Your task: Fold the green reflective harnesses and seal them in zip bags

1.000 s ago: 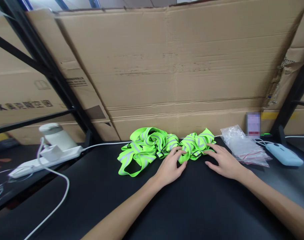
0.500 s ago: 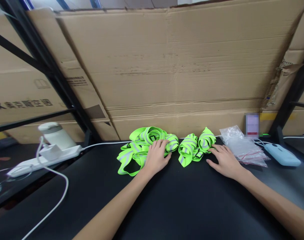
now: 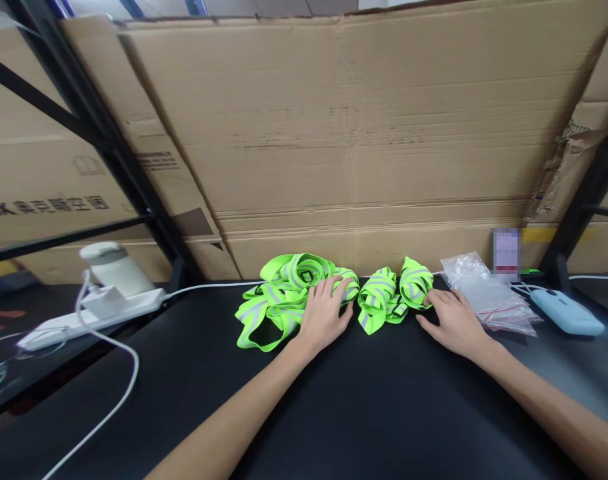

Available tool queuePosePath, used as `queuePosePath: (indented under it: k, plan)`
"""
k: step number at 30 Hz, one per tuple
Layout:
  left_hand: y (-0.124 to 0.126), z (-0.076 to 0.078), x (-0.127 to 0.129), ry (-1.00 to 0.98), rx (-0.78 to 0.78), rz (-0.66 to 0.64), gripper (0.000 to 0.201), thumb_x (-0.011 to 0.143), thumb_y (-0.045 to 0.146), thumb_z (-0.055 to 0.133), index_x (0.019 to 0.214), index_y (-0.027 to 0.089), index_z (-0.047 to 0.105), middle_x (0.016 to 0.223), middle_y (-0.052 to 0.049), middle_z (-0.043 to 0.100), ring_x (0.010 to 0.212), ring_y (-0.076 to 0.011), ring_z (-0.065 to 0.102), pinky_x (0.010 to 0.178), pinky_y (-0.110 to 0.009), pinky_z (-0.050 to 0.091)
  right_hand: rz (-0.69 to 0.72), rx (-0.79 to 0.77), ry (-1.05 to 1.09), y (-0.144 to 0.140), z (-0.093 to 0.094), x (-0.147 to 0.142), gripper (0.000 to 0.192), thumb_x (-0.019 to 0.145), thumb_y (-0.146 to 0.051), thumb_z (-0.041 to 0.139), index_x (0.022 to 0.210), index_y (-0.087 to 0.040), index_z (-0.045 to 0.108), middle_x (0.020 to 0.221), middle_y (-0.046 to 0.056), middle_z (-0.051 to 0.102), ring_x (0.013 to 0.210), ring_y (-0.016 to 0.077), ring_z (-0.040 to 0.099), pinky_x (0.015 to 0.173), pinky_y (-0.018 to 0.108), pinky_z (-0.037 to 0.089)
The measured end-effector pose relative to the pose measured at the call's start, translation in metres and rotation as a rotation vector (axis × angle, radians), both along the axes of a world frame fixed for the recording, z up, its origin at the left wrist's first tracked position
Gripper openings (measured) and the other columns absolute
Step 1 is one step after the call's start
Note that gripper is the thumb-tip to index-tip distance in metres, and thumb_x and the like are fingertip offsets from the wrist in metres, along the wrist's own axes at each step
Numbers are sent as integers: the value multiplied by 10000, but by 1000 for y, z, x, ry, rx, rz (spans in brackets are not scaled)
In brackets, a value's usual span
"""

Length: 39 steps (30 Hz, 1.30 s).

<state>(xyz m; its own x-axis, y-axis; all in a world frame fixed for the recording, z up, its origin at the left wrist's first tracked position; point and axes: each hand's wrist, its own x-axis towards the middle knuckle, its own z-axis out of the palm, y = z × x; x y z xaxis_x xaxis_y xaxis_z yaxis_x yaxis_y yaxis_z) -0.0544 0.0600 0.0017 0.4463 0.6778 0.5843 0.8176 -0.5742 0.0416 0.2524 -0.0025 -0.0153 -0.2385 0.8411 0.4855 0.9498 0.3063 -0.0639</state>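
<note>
— Reflective straps [image 3: 284,300], neon green with grey bands, lie in a loose heap at the back of the black desk [image 3: 364,407], tight against the cardboard wall [image 3: 344,133]. What does the left hand do with them?

— The left hand [image 3: 324,317] rests palm-down on the heap's right edge, fingers spread and unclenched over the webbing; the grip is released, nothing pinched or lifted. The heap runs leftward and away from that hand, its long axis along the wall.

— And the smaller bundle?

— A folded strap bundle [image 3: 394,293] sits just right of the heap, apart from it by a narrow gap, lying between the two hands. The right hand [image 3: 451,320] lies flat on the desk beside it, fingertips touching its right end, grip likewise slack. That hand is the nearer to the bundle; the left is the nearer to the heap.

— What surrounds them?

— A stack of clear plastic bags [image 3: 489,293] lies just right of the right hand, then a pale blue device [image 3: 567,313] with a cord. Well off to the left, a white power strip [image 3: 94,313] carries a plugged-in charger, its cable [image 3: 119,393] curling across the desk, with a white cylinder [image 3: 114,267] behind. Black shelf struts [image 3: 109,153] frame the cardboard.
</note>
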Motion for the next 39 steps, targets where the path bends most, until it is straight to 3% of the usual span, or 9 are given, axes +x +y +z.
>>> queuePosePath:
  k: [5,8,12,16,20,23,30,34,39]
  plan:
    - [-16,4,17,184,12,-274,659,852,0,493,1458,260,469,1473,-143,458,1359,-329,445,1075,-498,445,-25,23,12,0,1,0,131,902,-337,561,938,-212,544,989,87,700,1041,326,660,1053,589,375]
    - [-18,3,22,252,-5,-355,693,845,-54,455,1435,307,490,1528,-122,404,1406,-323,411,1099,-506,445,-42,98,11,0,5,-2,114,865,-304,592,914,-207,557,1031,114,679,1049,333,644,1035,576,404]
    - [-16,3,24,265,-62,-322,529,857,-10,503,1316,247,558,1537,-139,402,1394,-345,423,1084,-521,461,81,181,-35,-3,12,-10,214,895,-251,576,1095,-181,602,1349,194,575,1294,375,511,1040,534,439]
    - [-16,5,26,293,-109,-310,380,850,24,541,1190,190,585,1577,-131,392,1416,-368,369,1124,-545,414,262,101,-170,-6,9,-20,454,961,-206,510,1415,-223,501,1564,119,447,1464,352,355,1169,580,307]
    - [-17,6,30,259,-139,-273,457,873,72,544,1309,208,541,1435,-120,524,1260,-327,486,1066,-513,460,247,25,-166,-5,3,-22,499,993,-290,504,1487,-240,459,1529,101,504,1446,346,393,1178,591,298]
    - [-16,6,32,277,-118,-242,613,862,60,540,1441,253,474,1367,-129,524,1209,-333,499,1019,-509,489,181,3,-141,-3,2,-18,489,979,-323,524,1459,-231,505,1469,120,555,1415,361,424,1175,599,299]
    - [-9,-1,36,289,-126,-171,673,815,-44,442,1422,232,528,1213,-123,553,1129,-305,542,894,-415,565,155,7,-129,-3,1,-17,416,966,-315,539,1363,-205,601,1432,151,577,1399,385,441,1184,650,254]
    - [-7,-6,33,165,-139,-174,666,788,-49,417,1375,233,557,1110,-99,576,1049,-265,595,810,-358,587,233,54,-96,-6,7,-20,411,947,-270,563,1349,-194,605,1398,158,589,1379,376,457,1186,648,256]
    - [-8,0,26,-299,-136,-265,632,727,-48,430,1276,208,613,1082,-78,613,1025,-221,637,899,-343,560,484,-48,24,-15,23,-25,254,965,-270,581,1182,-198,689,1170,115,689,1103,280,629,1012,474,493]
